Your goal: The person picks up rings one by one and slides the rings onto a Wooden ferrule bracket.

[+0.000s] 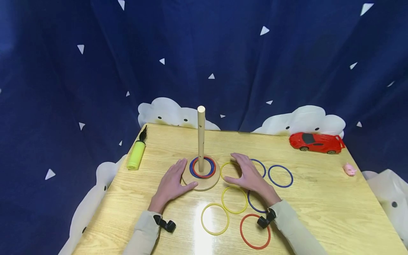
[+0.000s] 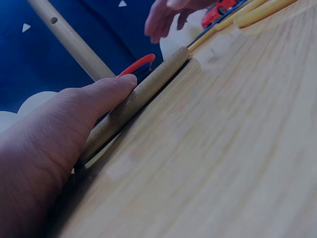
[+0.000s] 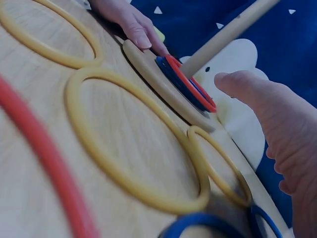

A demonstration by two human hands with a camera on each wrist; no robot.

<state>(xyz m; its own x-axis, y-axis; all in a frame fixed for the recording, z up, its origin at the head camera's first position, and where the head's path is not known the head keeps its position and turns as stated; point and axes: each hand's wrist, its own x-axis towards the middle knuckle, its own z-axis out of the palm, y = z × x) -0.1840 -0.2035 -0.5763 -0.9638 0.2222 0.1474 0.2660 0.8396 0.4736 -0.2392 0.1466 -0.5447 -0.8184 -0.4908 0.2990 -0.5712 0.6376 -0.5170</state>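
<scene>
Hands [image 1: 210, 180] (both flat, empty) flank peg base [image 1: 204, 184]; loose rings [image 1: 234, 199] crowd right.

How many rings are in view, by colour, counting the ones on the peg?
Yellow rings: 3, all loose on the table
Blue rings: 4, one on the peg, three loose, two of them partly under the right hand
Red rings: 2, one on the peg, one loose
Total: 9
</scene>
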